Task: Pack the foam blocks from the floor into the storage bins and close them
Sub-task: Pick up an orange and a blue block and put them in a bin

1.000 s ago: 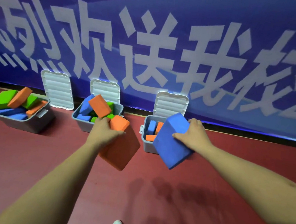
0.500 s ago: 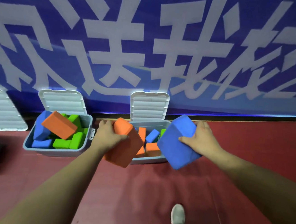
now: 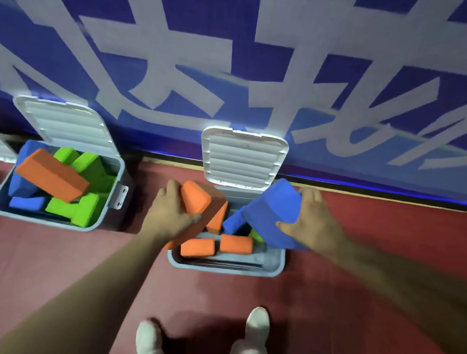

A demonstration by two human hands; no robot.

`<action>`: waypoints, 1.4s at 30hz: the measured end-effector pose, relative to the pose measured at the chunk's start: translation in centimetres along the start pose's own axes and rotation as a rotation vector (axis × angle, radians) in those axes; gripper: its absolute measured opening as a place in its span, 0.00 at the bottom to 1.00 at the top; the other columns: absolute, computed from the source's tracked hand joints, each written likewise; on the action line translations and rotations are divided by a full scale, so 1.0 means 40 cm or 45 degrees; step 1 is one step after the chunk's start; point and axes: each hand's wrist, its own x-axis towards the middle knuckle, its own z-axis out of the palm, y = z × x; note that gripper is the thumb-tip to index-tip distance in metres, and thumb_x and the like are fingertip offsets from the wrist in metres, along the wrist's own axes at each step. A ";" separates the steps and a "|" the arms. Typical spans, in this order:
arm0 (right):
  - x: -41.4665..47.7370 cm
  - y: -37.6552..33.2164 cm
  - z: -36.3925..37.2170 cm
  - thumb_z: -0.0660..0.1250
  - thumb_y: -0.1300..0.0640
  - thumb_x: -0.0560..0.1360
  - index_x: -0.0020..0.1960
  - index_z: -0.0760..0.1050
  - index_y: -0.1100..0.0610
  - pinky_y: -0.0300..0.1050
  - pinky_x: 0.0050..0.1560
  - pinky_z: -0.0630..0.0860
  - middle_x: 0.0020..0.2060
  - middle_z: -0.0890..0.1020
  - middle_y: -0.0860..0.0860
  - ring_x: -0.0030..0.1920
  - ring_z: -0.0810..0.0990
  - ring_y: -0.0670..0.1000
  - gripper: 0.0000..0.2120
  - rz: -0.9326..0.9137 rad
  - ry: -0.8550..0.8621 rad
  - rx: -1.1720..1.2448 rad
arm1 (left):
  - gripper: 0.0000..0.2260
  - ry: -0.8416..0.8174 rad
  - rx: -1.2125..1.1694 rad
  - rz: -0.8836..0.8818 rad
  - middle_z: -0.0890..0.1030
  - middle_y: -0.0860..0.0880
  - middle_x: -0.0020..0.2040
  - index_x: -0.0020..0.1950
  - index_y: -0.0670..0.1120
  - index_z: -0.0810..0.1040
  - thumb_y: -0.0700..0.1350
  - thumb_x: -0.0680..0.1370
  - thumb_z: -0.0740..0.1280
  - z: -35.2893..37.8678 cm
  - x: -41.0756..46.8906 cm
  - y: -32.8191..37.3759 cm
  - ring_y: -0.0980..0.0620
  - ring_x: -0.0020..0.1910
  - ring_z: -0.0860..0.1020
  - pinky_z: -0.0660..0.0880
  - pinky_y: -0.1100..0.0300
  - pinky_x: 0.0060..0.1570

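A dark red floor [image 3: 46, 273] meets a blue wall banner [image 3: 237, 63] with large white characters, cropped at the top. At 12 o'clock an open grey bin [image 3: 226, 266] holds orange blocks; the left hand [image 3: 170, 216] grasps an orange foam block [image 3: 195, 201] and the right hand [image 3: 312, 224] a blue foam block [image 3: 273, 212] over it. At 9 o'clock a second bin [image 3: 51, 220] sits full, lid [image 3: 66, 126] up. A third lid is cut off at the left edge.

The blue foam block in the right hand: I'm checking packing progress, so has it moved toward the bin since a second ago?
Yes. The blue foam block has come forward, from in front of the right-hand storage bin to over its opening, gripped by the right hand.
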 end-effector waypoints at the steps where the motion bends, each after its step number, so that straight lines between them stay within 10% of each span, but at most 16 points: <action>1: 0.046 0.020 0.032 0.77 0.47 0.64 0.64 0.65 0.59 0.48 0.52 0.71 0.58 0.71 0.54 0.57 0.74 0.58 0.36 0.012 -0.023 -0.007 | 0.27 -0.024 0.003 -0.006 0.72 0.45 0.52 0.53 0.47 0.63 0.55 0.64 0.75 0.039 0.048 -0.011 0.41 0.51 0.74 0.72 0.49 0.49; 17: 0.442 0.373 0.790 0.78 0.35 0.57 0.60 0.68 0.57 0.57 0.54 0.74 0.56 0.76 0.62 0.54 0.76 0.63 0.42 -0.425 -0.103 -0.504 | 0.36 -0.205 0.706 0.901 0.74 0.42 0.65 0.68 0.46 0.71 0.59 0.64 0.73 0.766 0.501 -0.422 0.40 0.58 0.72 0.65 0.47 0.54; 24: 0.405 0.436 0.946 0.73 0.36 0.62 0.68 0.70 0.53 0.59 0.57 0.72 0.65 0.71 0.59 0.61 0.73 0.63 0.39 -0.201 -0.345 -0.521 | 0.43 -0.575 0.820 0.397 0.52 0.54 0.78 0.79 0.52 0.53 0.69 0.71 0.63 0.873 0.431 -0.539 0.50 0.76 0.53 0.58 0.39 0.69; 31: 0.429 0.430 0.744 0.62 0.33 0.71 0.74 0.62 0.54 0.56 0.65 0.65 0.69 0.66 0.57 0.67 0.67 0.60 0.38 -0.106 -0.279 -0.494 | 0.39 -0.438 0.640 0.224 0.66 0.48 0.68 0.73 0.49 0.64 0.70 0.68 0.54 0.763 0.499 -0.354 0.46 0.68 0.65 0.64 0.45 0.64; 42: 0.355 0.163 -0.139 0.60 0.35 0.75 0.69 0.65 0.58 0.56 0.62 0.68 0.61 0.72 0.56 0.62 0.72 0.59 0.33 -0.129 0.245 -0.435 | 0.27 0.140 0.294 0.324 0.73 0.48 0.65 0.68 0.48 0.71 0.63 0.75 0.63 0.107 0.379 0.309 0.45 0.63 0.73 0.69 0.47 0.63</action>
